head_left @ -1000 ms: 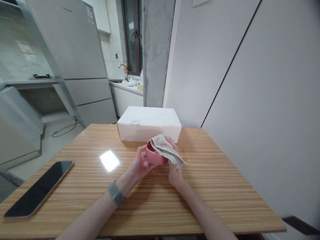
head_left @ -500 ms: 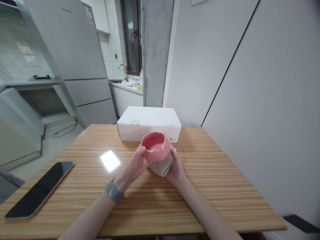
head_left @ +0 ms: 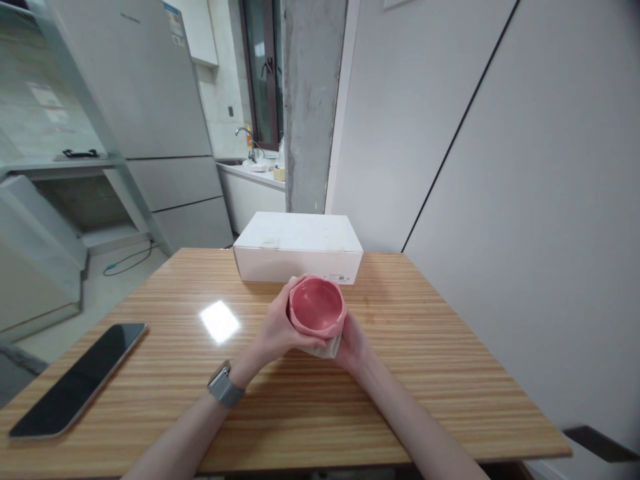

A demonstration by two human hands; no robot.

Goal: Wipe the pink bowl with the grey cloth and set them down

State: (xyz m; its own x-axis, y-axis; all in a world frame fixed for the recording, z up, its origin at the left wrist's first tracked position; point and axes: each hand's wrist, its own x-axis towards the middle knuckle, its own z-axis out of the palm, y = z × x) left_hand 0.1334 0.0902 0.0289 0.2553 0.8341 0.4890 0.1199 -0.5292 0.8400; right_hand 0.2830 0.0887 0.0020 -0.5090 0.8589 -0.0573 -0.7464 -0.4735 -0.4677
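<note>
A pink bowl with a faceted rim is held over the table, its opening tipped toward me. My left hand is closed around the bowl's left side, thumb along the near wall. Under the bowl, a folded beige cloth shows below the near side, and a bit of it peeks out at the far left. My right hand is beneath the right side, closed on the cloth against the bowl; its fingertips are hidden.
The wooden table carries a white box just beyond the bowl. At the left edge lies a dark-screened phone or tablet. A watch is on my left wrist. A white wall borders the right side.
The bowl has turned so its inside faces me more and sits slightly lower. My left hand has shifted from gripping the rim to wrapping the side. Less of the cloth shows.
</note>
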